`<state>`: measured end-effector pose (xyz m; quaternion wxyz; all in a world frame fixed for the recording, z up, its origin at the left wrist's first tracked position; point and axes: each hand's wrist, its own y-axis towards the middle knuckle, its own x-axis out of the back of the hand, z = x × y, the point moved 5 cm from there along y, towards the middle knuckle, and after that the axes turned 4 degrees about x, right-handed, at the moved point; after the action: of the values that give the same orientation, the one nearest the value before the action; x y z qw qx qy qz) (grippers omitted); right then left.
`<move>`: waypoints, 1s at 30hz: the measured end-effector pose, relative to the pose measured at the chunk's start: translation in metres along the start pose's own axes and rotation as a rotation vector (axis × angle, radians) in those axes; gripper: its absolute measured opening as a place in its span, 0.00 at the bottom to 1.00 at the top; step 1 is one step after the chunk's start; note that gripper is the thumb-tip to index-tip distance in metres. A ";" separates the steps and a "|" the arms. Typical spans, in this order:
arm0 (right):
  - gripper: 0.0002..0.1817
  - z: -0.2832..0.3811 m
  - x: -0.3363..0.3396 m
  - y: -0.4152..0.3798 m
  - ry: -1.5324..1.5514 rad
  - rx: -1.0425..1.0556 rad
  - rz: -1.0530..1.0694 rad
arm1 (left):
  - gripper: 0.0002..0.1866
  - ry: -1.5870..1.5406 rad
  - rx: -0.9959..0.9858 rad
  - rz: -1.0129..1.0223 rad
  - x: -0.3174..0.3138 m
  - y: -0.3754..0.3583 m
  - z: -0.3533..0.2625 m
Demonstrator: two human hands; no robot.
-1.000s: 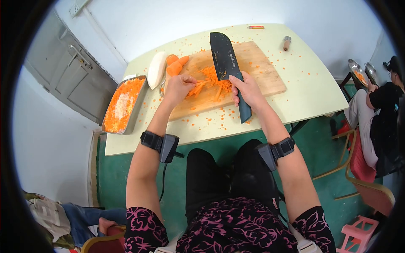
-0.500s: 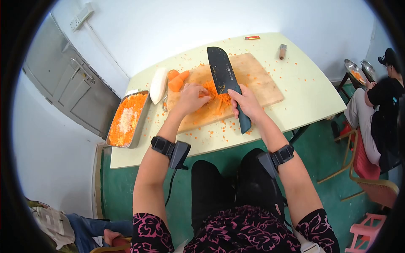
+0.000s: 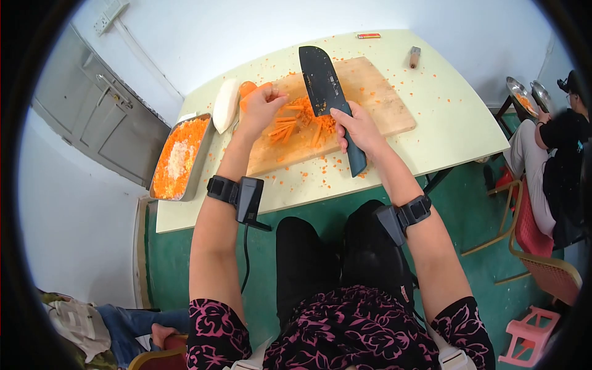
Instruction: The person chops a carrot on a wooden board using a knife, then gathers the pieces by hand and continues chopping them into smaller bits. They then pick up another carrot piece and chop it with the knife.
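My right hand (image 3: 357, 129) grips the dark handle of a black cleaver (image 3: 324, 83), whose blade lies over the right side of a carrot heap. My left hand (image 3: 264, 108) is raised above the left part of the wooden cutting board (image 3: 382, 98), fingers curled together near the whole carrot pieces (image 3: 248, 90); what they hold, if anything, is too small to tell. Carrot sticks (image 3: 282, 129) lie just below that hand, beside chopped carrot (image 3: 302, 111). A white radish (image 3: 226, 105) rests left of the board.
On the table's left, a metal tray (image 3: 200, 161) holds chopped carrot and something whitish. A red-orange packet (image 3: 369, 36) and a small wooden-handled tool (image 3: 415, 57) lie at the back. A seated person (image 3: 561, 154) is at right, near metal bowls (image 3: 520, 92); another person's legs (image 3: 132, 330) show lower left.
My left hand has moved left and up off the carrot, uncovering the sticks. My right hand still holds the cleaver. The view has shifted slightly.
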<state>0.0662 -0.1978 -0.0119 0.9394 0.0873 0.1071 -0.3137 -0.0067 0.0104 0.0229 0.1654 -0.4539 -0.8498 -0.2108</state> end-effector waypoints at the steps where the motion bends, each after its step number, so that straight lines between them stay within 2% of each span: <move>1: 0.11 0.000 0.000 0.000 0.001 0.000 0.001 | 0.04 -0.079 0.051 0.039 0.003 0.000 0.001; 4: 0.11 0.001 -0.001 0.000 -0.007 0.012 0.010 | 0.03 -0.107 0.099 0.128 0.002 -0.013 -0.003; 7: 0.11 -0.001 0.000 0.001 -0.008 0.012 -0.001 | 0.03 -0.180 0.068 0.105 0.009 -0.009 0.008; 10: 0.11 0.001 0.000 0.000 -0.017 0.002 -0.012 | 0.04 0.007 0.018 0.051 0.013 -0.011 0.011; 13: 0.11 0.003 -0.002 -0.002 -0.020 0.011 -0.004 | 0.06 0.370 0.054 -0.009 0.007 -0.022 0.002; 16: 0.11 0.002 -0.001 -0.001 -0.030 0.010 -0.008 | 0.09 0.393 0.016 0.005 0.000 -0.030 0.000; 20: 0.11 0.000 0.000 0.000 -0.026 0.020 0.001 | 0.11 0.379 0.014 -0.077 0.007 -0.019 0.012; 22: 0.11 0.001 -0.001 0.000 -0.017 0.019 0.007 | 0.11 0.392 0.033 -0.079 0.008 -0.019 -0.004; 25: 0.11 0.003 -0.002 -0.001 -0.020 0.010 -0.003 | 0.11 0.496 0.064 0.048 -0.008 -0.009 -0.011; 28: 0.11 0.001 0.000 -0.001 -0.015 0.012 -0.007 | 0.10 0.668 0.047 0.048 -0.026 0.001 0.000; 30: 0.11 0.000 0.000 0.000 -0.019 0.017 0.003 | 0.09 0.600 0.051 0.018 -0.029 0.004 0.004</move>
<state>0.0664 -0.1978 -0.0120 0.9401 0.0924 0.0955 -0.3139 0.0116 -0.0060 0.0062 0.4223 -0.3745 -0.7640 -0.3126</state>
